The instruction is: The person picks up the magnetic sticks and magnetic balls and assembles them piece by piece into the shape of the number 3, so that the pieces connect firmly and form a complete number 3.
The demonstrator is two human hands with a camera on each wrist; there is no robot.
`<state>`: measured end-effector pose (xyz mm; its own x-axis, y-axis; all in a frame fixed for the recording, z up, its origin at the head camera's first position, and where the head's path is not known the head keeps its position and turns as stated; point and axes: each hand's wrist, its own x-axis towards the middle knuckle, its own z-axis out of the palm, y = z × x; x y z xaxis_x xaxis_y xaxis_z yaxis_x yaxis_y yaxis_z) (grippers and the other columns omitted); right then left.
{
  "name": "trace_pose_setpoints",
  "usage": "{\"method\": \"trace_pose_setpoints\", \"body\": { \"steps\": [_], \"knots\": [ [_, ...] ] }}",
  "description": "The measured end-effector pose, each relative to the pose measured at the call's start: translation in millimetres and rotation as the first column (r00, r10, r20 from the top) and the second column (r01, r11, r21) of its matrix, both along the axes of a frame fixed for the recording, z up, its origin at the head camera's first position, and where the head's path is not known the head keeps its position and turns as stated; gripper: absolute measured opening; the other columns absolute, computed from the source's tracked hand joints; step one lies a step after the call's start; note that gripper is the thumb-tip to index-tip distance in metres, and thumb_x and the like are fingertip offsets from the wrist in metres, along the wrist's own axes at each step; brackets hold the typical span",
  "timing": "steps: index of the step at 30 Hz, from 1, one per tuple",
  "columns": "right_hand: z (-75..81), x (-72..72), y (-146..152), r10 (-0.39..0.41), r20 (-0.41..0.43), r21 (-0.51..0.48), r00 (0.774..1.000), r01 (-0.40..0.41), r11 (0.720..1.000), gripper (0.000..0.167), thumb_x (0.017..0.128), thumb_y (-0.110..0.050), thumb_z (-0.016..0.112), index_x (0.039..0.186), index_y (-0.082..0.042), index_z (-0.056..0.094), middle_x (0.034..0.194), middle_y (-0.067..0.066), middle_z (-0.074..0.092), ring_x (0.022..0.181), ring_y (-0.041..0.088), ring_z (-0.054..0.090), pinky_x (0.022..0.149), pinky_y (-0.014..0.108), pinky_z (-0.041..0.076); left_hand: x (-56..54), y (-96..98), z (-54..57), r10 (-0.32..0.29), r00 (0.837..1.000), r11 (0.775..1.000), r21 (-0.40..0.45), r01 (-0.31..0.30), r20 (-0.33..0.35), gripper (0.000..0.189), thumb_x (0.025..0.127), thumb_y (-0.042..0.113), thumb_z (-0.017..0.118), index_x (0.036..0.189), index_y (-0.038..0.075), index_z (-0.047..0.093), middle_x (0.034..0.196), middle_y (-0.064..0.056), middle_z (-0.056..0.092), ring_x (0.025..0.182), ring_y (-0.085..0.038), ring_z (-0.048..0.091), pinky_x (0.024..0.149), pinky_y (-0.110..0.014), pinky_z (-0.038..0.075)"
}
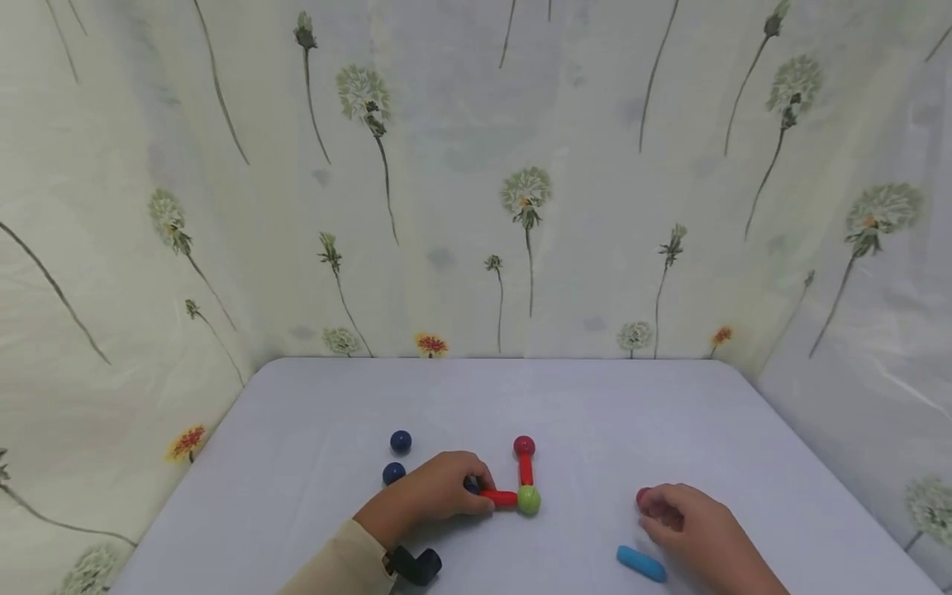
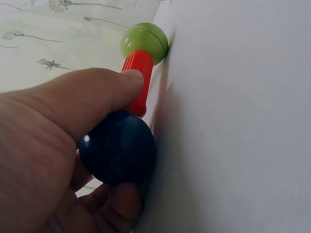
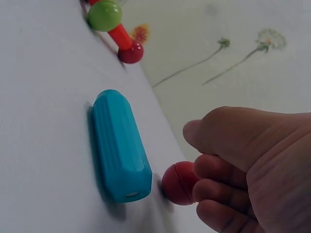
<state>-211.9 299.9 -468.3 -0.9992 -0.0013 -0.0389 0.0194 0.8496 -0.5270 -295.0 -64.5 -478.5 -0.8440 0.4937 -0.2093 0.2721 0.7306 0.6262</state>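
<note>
My left hand (image 1: pixel 442 487) grips a dark blue ball (image 2: pixel 119 150), with the thumb laid along a red stick (image 2: pixel 140 63). The ball sits at the near end of that stick. At its other end is a light green ball (image 1: pixel 529 500), from which a second red stick (image 1: pixel 525 471) leads away to a red ball (image 1: pixel 524 446). Over at the right, my right hand (image 1: pixel 695 529) has its fingers loosely bent at a separate red ball (image 3: pixel 178 183), partly covering it; the thumb is off the ball. Beside that hand lies a light blue stick (image 3: pixel 121 145).
Two dark blue balls (image 1: pixel 401 441) (image 1: pixel 394 473) rest on the white table (image 1: pixel 595 397) beyond the left forearm, one partly hidden by it. A black device (image 1: pixel 416 566) is strapped to the left wrist. Flower-printed cloth (image 1: pixel 446 289) hangs behind and along the table's sides.
</note>
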Motion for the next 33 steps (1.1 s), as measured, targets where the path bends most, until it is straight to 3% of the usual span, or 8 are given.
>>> {"method": "trace_pose_setpoints", "body": {
  "steps": [5,8,12,16,22,33],
  "knots": [
    [-2.7,2.8,-6.0,0.000,0.080,-0.017,0.997,0.001,1.000,0.018,0.089,-0.029,0.083,0.100,-0.020,0.074,0.091,-0.008,0.067,0.086,0.012,0.058,0.074,0.027,0.053,0.6,-0.5,2.8,-0.002,1.000,1.000,-0.014,0.002,-0.003,0.011,0.089,0.033,0.084,0.096,0.032,0.076,0.095,0.013,0.063,0.095,-0.012,0.056,0.086,-0.034,0.053],
    [-3.5,6.8,-7.7,0.039,0.105,-0.024,0.994,-0.037,0.999,0.019,0.087,-0.030,0.084,0.097,-0.020,0.073,0.086,-0.007,0.064,0.083,0.012,0.057,0.071,0.025,0.051,0.2,-0.6,2.3,-0.006,1.000,1.000,-0.015,0.006,-0.001,0.012,0.089,0.033,0.085,0.096,0.032,0.075,0.095,0.013,0.063,0.095,-0.012,0.056,0.086,-0.034,0.053],
    [-3.7,9.4,-7.4,0.111,0.139,-0.058,0.984,-0.104,0.993,0.029,0.085,-0.038,0.086,0.101,-0.018,0.074,0.087,-0.006,0.065,0.082,0.013,0.057,0.073,0.027,0.053,-0.1,-1.2,1.8,-0.007,1.000,1.000,-0.019,0.007,-0.004,0.012,0.089,0.033,0.085,0.096,0.033,0.075,0.095,0.013,0.063,0.095,-0.012,0.056,0.086,-0.034,0.053],
    [-4.1,8.6,-7.0,0.126,0.215,-0.089,0.968,-0.109,0.990,0.038,0.082,-0.045,0.087,0.103,-0.017,0.074,0.092,-0.005,0.067,0.085,0.016,0.059,0.078,0.034,0.056,-0.4,-1.1,2.5,-0.007,1.000,1.000,-0.008,0.007,-0.005,0.011,0.090,0.034,0.084,0.096,0.033,0.074,0.095,0.013,0.063,0.095,-0.012,0.056,0.086,-0.034,0.052],
    [-8.0,9.6,-6.2,0.196,0.226,-0.099,0.954,-0.178,0.979,0.022,0.086,-0.027,0.085,0.098,-0.015,0.071,0.085,-0.002,0.063,0.081,0.019,0.057,0.074,0.034,0.053,-0.5,-0.1,1.7,-0.009,1.000,1.000,-0.008,0.009,-0.007,0.012,0.089,0.035,0.084,0.096,0.033,0.074,0.095,0.013,0.063,0.096,-0.012,0.056,0.087,-0.034,0.052],
    [-11.3,9.3,-22.3,0.058,0.200,0.001,0.978,-0.059,0.998,0.020,0.084,-0.023,0.087,0.090,-0.017,0.070,0.077,-0.002,0.060,0.076,0.017,0.055,0.073,0.034,0.051,-1.6,1.2,-3.0,0.000,1.000,1.000,-0.010,0.000,0.004,0.012,0.089,0.034,0.085,0.096,0.033,0.074,0.096,0.013,0.063,0.096,-0.012,0.056,0.088,-0.035,0.054]
  ]
}}
